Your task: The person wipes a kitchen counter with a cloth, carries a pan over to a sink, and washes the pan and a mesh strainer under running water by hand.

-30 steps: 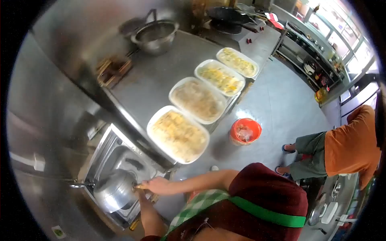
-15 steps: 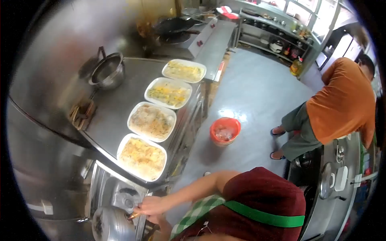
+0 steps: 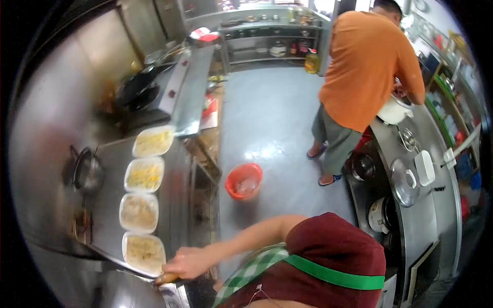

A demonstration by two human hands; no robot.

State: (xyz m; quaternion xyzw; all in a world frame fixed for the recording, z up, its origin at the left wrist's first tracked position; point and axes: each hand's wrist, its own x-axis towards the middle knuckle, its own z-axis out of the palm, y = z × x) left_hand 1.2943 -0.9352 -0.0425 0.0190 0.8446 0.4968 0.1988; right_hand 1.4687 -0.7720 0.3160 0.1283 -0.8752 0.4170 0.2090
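Note:
My right hand (image 3: pixel 187 263) is closed around a wooden handle (image 3: pixel 167 278) at the lower left. The handle belongs to a shiny metal pot (image 3: pixel 115 289), which is blurred and partly out of view. Just beyond the hand, the nearest of several white dishes (image 3: pixel 163 251) holds pale yellowish food; the others stand in a row behind it on the steel counter (image 3: pixel 105 215). Of my left arm only a sliver of skin shows below my right forearm, and its fingers are hidden.
A red bucket (image 3: pixel 244 181) with something pale inside stands on the grey floor (image 3: pixel 277 118). A person in an orange shirt (image 3: pixel 364 66) bends over a white pot (image 3: pixel 394 110) at the right counter (image 3: pixel 423 215). A dark wok (image 3: pixel 137 92) sits at the back left.
My view has turned right, so the dishes and bucket appear further left. My right hand still grips the handle. The metal pot has shifted in view and is more blurred.

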